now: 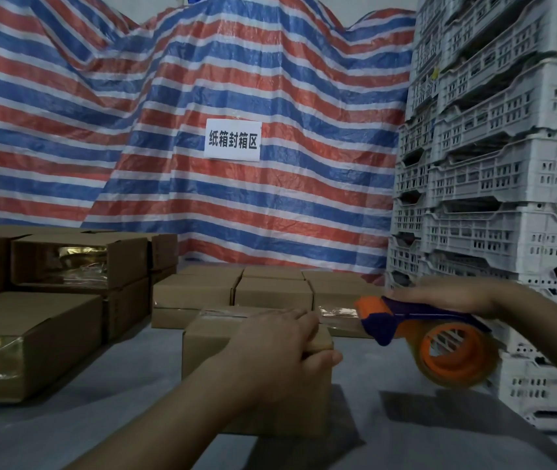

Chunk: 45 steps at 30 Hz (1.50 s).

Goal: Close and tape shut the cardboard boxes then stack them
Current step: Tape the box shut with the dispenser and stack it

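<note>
Under the left hand (pixel 279 344) sits a closed box (pixel 202 337); fingers lie across its top, thumb curled on its near right corner. Just right of it, the right hand (pixel 446 293) grasps a tape dispenser (pixel 439 334). Beyond both hands, taped boxes (pixel 270 293) stand in rows. Crates (pixel 494 157) rise behind the right hand.

left hand (pixel 280 347) grips downward; right hand (pixel 446 295) clasps, knuckles up.

matt cardboard box (pixel 202 340), glossy tape (clear) (pixel 338 315)
</note>
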Each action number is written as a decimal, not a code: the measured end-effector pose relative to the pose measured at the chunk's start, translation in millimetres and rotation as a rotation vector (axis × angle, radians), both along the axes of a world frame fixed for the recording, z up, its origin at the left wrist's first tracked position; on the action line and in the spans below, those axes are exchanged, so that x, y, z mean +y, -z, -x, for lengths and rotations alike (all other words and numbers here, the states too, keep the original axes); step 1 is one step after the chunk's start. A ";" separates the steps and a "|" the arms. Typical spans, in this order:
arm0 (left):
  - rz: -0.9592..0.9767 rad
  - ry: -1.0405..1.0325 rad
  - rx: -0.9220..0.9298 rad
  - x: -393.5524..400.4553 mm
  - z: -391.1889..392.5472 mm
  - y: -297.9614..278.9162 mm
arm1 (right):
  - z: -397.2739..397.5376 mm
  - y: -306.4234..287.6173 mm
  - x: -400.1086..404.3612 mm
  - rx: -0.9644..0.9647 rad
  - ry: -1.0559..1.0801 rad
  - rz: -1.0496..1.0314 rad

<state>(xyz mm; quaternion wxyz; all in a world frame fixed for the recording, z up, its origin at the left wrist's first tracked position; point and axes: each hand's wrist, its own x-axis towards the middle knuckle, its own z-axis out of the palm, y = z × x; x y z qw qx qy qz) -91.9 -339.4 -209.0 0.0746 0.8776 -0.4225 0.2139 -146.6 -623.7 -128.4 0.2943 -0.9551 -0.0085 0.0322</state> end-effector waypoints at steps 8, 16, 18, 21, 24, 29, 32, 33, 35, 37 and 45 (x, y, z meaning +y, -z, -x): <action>0.015 0.039 -0.015 0.5 2.5 -0.9 | -25.0 -22.9 73.0 0.022 0.121 0.882; 0.040 0.036 -0.033 0.9 2.7 1.3 | -17.7 30.4 71.7 -0.115 0.113 1.346; 0.061 0.043 -0.042 0.0 1.7 2.4 | -12.8 46.0 51.6 -0.278 0.171 1.255; 0.075 0.059 -0.063 -1.0 1.3 3.2 | -9.2 79.0 31.9 -0.413 0.310 1.207; 0.082 0.067 -0.071 0.8 2.0 3.7 | -3.6 108.0 27.0 -0.523 0.434 1.163; 0.074 0.064 -0.081 -0.5 3.5 2.4 | 4.5 131.6 33.4 -0.513 0.534 1.104; 0.076 0.071 -0.083 0.3 2.7 2.8 | 8.7 128.4 37.9 -0.477 0.530 1.067; 0.077 0.076 -0.083 0.6 2.2 3.5 | 8.8 122.7 39.7 -0.452 0.522 1.061; 0.076 0.088 -0.083 0.2 0.5 5.3 | 6.7 107.0 45.6 -0.420 0.520 1.013; 0.081 0.093 -0.081 -0.6 -2.7 6.3 | 1.5 90.9 54.0 -0.514 0.497 0.877; 0.084 0.100 -0.101 -1.8 -4.9 6.7 | -40.4 58.9 122.9 -0.477 0.200 -0.578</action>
